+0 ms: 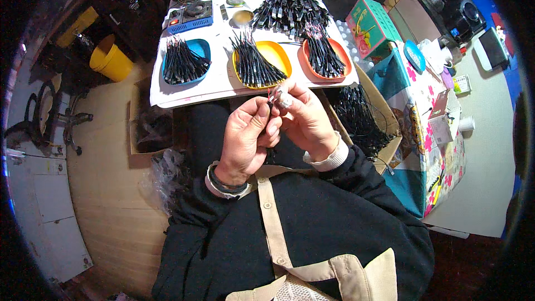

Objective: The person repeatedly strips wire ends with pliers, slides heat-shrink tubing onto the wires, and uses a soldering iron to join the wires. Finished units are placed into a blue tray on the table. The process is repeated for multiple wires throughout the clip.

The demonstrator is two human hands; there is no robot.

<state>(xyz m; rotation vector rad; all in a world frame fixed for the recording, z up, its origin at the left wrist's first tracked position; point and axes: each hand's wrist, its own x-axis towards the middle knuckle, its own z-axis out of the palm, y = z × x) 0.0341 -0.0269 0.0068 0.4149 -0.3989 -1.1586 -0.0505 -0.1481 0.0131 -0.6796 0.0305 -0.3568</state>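
Observation:
My left hand [243, 136] is closed round a black cable [271, 103], its thin reddish wire end pointing up. My right hand [307, 121] pinches at that wire end, fingertips against the left hand's. Something pale grey-white covers my right thumb tip; whether it is a wrap or a held piece, I cannot make out. Both hands are just off the front edge of the white-covered table [184, 96]. Beyond them stand a blue dish [206, 48], a yellow dish [283, 57] and an orange dish [345, 56], each with a fanned bundle of black cables.
A large heap of black cables [290, 8] lies at the table's back. A blue heating unit [196, 21] and a small round tin [242, 18] stand back left. To the right are a cardboard box [393, 147] of cables and a cluttered flower-patterned table [426, 159]. A yellow bucket [110, 58] stands left.

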